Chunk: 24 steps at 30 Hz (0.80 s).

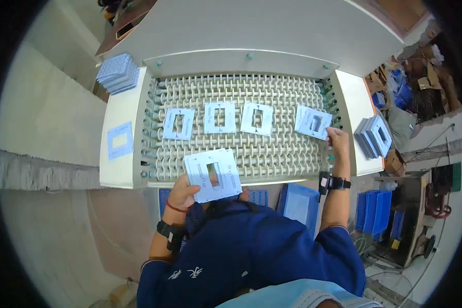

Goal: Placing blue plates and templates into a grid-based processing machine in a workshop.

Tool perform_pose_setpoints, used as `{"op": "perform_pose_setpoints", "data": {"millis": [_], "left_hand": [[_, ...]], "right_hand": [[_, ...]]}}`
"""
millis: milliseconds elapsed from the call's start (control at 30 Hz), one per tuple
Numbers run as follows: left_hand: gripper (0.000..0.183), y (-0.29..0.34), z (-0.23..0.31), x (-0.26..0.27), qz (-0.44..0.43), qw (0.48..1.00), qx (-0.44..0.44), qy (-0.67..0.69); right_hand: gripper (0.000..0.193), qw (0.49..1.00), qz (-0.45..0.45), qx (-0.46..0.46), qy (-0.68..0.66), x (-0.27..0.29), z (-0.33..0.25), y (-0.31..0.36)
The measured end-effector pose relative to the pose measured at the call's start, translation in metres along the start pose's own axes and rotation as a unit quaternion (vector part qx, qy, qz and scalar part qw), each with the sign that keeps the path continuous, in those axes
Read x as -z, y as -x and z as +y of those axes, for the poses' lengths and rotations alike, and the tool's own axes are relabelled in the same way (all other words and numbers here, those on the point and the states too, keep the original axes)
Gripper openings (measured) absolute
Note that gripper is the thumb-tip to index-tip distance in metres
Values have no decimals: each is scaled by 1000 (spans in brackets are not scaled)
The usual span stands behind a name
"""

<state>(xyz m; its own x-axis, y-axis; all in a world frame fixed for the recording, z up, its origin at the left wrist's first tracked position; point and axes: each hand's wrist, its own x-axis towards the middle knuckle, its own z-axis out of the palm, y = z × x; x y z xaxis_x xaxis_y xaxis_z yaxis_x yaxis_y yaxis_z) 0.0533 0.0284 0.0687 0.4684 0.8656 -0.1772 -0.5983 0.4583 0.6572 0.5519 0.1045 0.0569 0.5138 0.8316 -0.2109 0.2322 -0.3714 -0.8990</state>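
Here | left hand [182,192]: gripping flat panel stack [229,176] | right hand [338,141]: pinching windowed panel [306,121] | ridged rollers [272,153]

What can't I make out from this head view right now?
All in the head view:
- Left hand: most fingers, hidden behind the held stack of blue plates.
- Stack count: the top plate covers the rest.
- Right hand: fingertips under the rightmost plate, so pinching or just touching is unclear.
- Blue bin: near end, blocked by the navy shirt.
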Motion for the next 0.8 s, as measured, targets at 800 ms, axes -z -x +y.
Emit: {"op": "perform_pose_setpoints", "data": {"millis": [800], "left_hand": [[37,49,37,52,220,973,13,-69]], "right_hand": [[21,867,-492,-59,-50,-264,-70,202]]}}
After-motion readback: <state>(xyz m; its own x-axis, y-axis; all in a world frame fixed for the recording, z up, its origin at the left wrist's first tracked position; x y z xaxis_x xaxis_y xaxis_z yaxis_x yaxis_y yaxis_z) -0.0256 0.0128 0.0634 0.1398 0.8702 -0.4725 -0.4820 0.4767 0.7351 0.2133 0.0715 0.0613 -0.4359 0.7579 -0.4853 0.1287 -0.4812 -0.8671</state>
